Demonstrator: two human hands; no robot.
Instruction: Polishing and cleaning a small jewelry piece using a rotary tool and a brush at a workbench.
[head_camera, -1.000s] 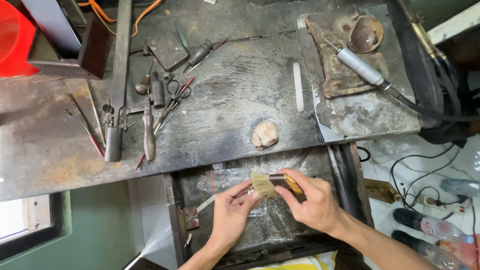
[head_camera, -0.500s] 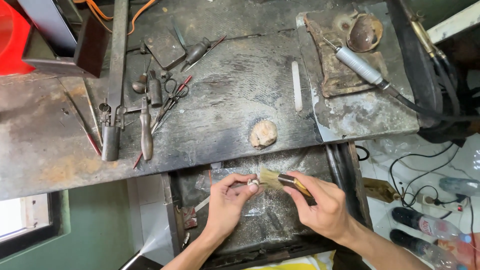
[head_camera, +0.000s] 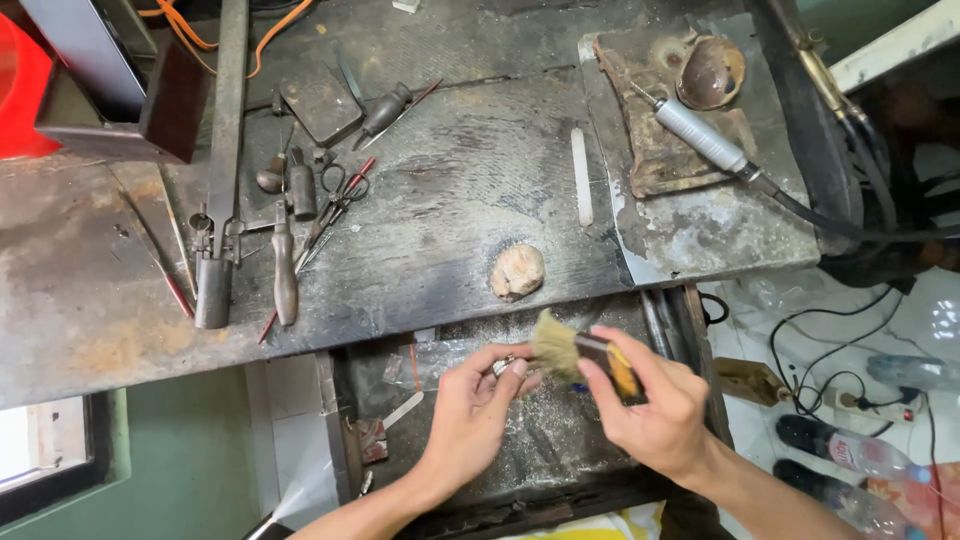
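A small brush with pale bristles and a yellow-and-dark handle sits over the open drawer below the table edge, its bristles against a tiny shiny piece. The right hand grips the brush handle, fingers wrapped around it. The left hand pinches the shiny piece between thumb and fingertips; what the piece is cannot be told. On the table just above lies a pale lumpy ball. Farther left are scissors and dark hand tools; at right, a rotary handpiece rests on a worn pad.
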